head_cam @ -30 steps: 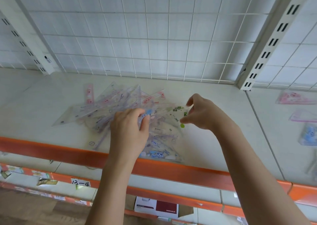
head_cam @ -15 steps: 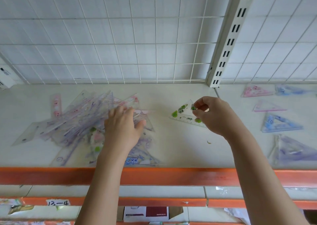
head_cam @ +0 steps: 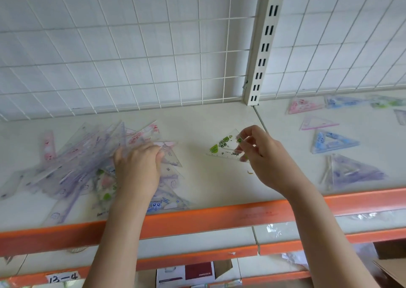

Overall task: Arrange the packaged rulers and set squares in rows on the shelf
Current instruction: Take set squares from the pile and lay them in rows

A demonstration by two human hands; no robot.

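Since the earlier frame, the right hand has carried the green-printed set square a little farther right, away from the heap, while the left hand stays on the heap.

White wire grid backs the whole scene, split by a slotted upright post. Below it runs the pale shelf, edged in front by an orange rail, with lower orange-edged shelves beneath; one carries a handwritten label.

On the left part of the shelf lies the heap of packaged rulers and set squares, clear plastic with purple, pink and blue prints, overlapping at many angles. The left hand rests on top of its right side, fingers bent down onto the packets; whether it grips one I cannot tell.

To the right of the post, sorted set squares lie apart from one another: a pink one and a blue one at the back, a pink-edged one nearer, a blue set square in front of that, and a purple one nearest the rail.

Between heap and sorted pieces, the green-printed set square is pinched at its right end by the right hand's thumb and fingertips; its left part sits low over the shelf.
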